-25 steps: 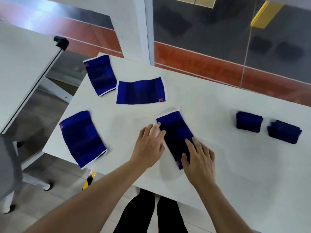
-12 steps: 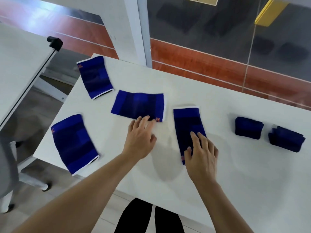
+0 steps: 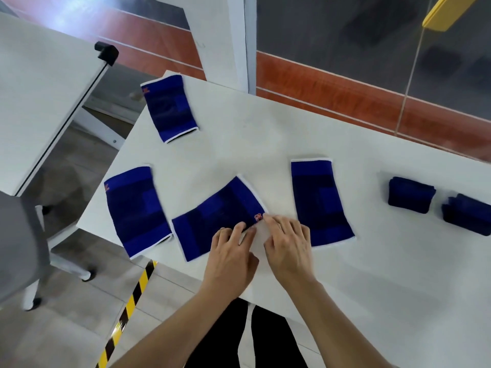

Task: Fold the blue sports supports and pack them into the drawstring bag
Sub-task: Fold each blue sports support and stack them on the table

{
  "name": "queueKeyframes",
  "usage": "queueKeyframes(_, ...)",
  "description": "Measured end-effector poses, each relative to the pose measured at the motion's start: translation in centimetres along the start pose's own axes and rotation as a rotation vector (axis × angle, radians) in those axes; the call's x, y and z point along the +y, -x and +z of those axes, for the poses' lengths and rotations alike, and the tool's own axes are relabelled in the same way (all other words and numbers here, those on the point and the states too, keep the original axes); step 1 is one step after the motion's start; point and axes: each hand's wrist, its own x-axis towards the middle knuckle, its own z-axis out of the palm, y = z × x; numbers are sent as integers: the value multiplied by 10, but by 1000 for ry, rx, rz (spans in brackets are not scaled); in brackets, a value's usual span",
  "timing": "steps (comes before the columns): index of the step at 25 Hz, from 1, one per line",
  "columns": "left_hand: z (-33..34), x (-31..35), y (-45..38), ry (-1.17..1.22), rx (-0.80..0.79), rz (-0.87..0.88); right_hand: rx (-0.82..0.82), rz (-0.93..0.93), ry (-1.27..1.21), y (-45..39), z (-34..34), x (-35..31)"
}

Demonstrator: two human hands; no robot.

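Four flat blue supports lie on the white table (image 3: 265, 134): one at the far left corner (image 3: 170, 107), one at the left edge (image 3: 136, 211), one in the middle (image 3: 215, 216), one right of centre (image 3: 320, 203). Two folded supports (image 3: 410, 195) (image 3: 467, 215) sit at the right. My left hand (image 3: 231, 256) rests its fingertips on the near edge of the middle support. My right hand (image 3: 288, 243) touches that support's right corner by the orange logo. No drawstring bag is in view.
The table's front edge runs just under my wrists, and its left edge passes beside the left support. A second white table (image 3: 39, 88) and a grey chair (image 3: 18, 248) stand to the left. Black-and-yellow tape (image 3: 127, 309) marks the floor. A glass wall is behind.
My left hand has dragged the middle support nearer and turned it. My right hand has left the right-of-centre support and moved to the middle one's corner.
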Motion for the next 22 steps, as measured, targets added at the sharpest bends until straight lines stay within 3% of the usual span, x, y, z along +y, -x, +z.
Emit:
queueKeyframes(7, -6, -25, 4, 122, -54, 284, -25, 24, 47, -8, -3, -9)
queueKeyframes(10, -15, -35, -4, 144, 48, 193, -54, 78, 60, 5, -5, -10)
queueKeyframes(13, -30, -56, -35, 55, 167, -43, 1, 219, 71, 17, -12, -8)
queueKeyframes(17, -34, -74, -71, -7, 48, -211, -54, 366, 64, 33, -10, -8)
queueKeyframes(22, -37, -70, -80, 213, 90, -246, -27, 413, -266, 26, -21, -8)
